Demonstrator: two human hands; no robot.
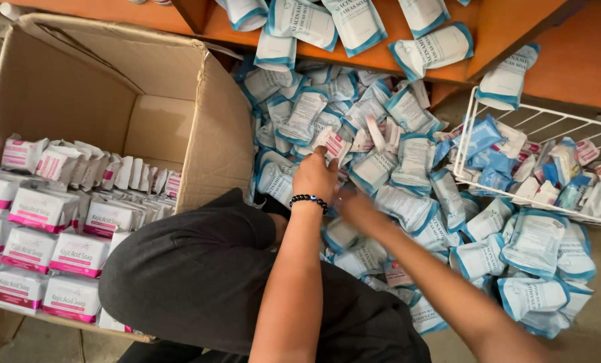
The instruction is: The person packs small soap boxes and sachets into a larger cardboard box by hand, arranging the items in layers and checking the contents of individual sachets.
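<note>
In cardboard box [159, 81]: pink-white packets [78, 254]; wire basket [478, 107]: mixed packets [549, 171].

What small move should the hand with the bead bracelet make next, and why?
Probably lift the pink-and-white soap packet clear of the pile of blue-and-white packets. The left hand pinches it at the top of the pile, and the open cardboard box beside it holds matching pink-and-white packets.

Soft, even daylight – no glare, faint shadows – sharp except the motion-blurred right hand [355, 205]
</note>
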